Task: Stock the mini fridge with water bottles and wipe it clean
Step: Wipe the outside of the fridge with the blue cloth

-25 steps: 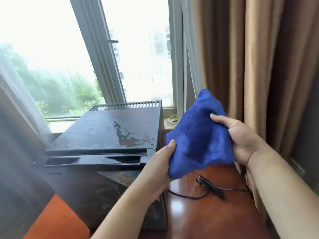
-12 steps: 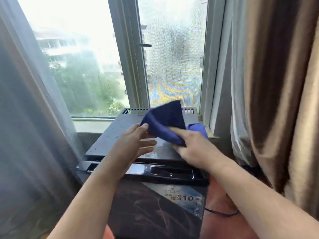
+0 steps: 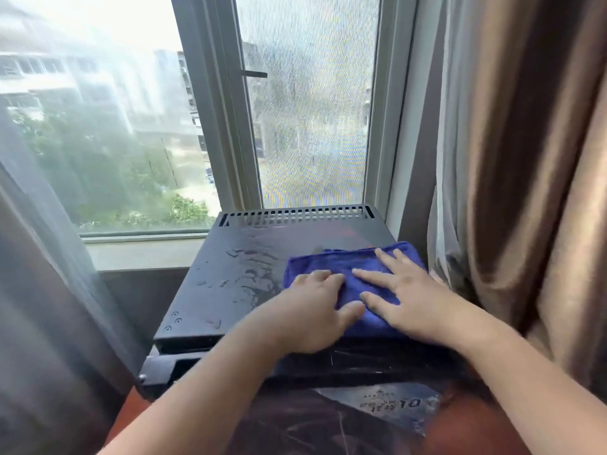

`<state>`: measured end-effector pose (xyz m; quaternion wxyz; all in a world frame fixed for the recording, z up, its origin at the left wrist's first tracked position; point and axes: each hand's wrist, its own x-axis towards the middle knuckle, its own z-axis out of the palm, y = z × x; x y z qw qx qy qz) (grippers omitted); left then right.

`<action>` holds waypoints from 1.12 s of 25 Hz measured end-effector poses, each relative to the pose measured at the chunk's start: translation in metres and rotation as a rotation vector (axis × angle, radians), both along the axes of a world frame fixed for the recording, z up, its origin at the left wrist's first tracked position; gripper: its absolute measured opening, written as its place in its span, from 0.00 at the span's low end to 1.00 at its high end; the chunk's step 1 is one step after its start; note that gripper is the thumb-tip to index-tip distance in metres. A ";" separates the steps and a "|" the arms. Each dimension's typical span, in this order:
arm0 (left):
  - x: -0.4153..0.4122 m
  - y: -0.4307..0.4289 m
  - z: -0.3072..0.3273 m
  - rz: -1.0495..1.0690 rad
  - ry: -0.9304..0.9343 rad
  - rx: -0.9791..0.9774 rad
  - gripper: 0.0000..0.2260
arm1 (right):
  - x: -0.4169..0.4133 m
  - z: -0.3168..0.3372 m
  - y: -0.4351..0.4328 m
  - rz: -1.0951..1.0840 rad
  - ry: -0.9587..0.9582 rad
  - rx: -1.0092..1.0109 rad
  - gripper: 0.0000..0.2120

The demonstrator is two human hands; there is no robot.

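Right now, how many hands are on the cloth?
2. The left hand lies on the near left part of the blue cloth, the right hand flat on its middle.

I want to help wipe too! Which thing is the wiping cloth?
Find the window. Right below it sits the black mini fridge. The cloth lies on its top's right side, under both hands, and it's the only bright blue, fuzzy thing there.

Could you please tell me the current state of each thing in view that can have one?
Blue cloth: spread flat on the fridge top, right side.
Mini fridge: top wet with droplets on the left.
Left hand: pressing the cloth.
Right hand: flat, fingers spread on the cloth.
Brown curtain: drawn aside.
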<state>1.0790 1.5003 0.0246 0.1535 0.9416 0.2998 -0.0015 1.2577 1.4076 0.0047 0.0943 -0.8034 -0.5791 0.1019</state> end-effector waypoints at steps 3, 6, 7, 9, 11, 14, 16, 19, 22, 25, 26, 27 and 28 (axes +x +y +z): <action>0.007 -0.002 -0.011 -0.033 0.124 0.032 0.32 | -0.003 -0.007 -0.002 -0.017 -0.046 0.032 0.36; 0.017 0.002 -0.006 -0.061 0.166 0.101 0.29 | -0.003 -0.008 0.009 -0.015 -0.103 0.032 0.37; 0.020 0.006 -0.006 -0.071 0.182 0.132 0.28 | -0.002 -0.009 0.015 -0.007 -0.108 0.024 0.35; 0.026 0.016 -0.007 -0.092 0.204 0.173 0.27 | 0.004 -0.006 0.029 0.010 -0.098 -0.012 0.30; 0.032 0.034 -0.013 -0.084 0.233 0.158 0.28 | 0.012 -0.004 0.045 0.040 -0.094 -0.032 0.27; 0.048 0.067 -0.020 -0.010 0.249 0.080 0.29 | 0.026 -0.005 0.074 0.077 -0.105 -0.048 0.27; 0.057 0.085 -0.023 0.042 0.222 0.037 0.29 | 0.036 -0.006 0.093 0.090 -0.104 -0.053 0.27; 0.069 0.103 -0.023 0.088 0.173 0.025 0.29 | 0.048 -0.004 0.117 0.093 -0.078 -0.041 0.26; 0.080 0.118 -0.018 0.132 0.114 -0.001 0.28 | 0.058 -0.001 0.136 0.082 -0.066 -0.031 0.26; 0.093 0.134 -0.012 0.172 0.052 -0.026 0.28 | 0.068 0.000 0.154 0.047 -0.060 -0.034 0.28; 0.098 0.140 -0.011 0.186 0.037 -0.028 0.28 | 0.071 0.000 0.158 0.033 -0.058 -0.032 0.29; 0.102 0.144 -0.010 0.197 0.028 -0.029 0.28 | 0.072 0.000 0.162 0.022 -0.053 -0.029 0.29; 0.106 0.148 -0.009 0.211 0.029 -0.037 0.29 | 0.073 0.000 0.164 0.014 -0.049 -0.028 0.28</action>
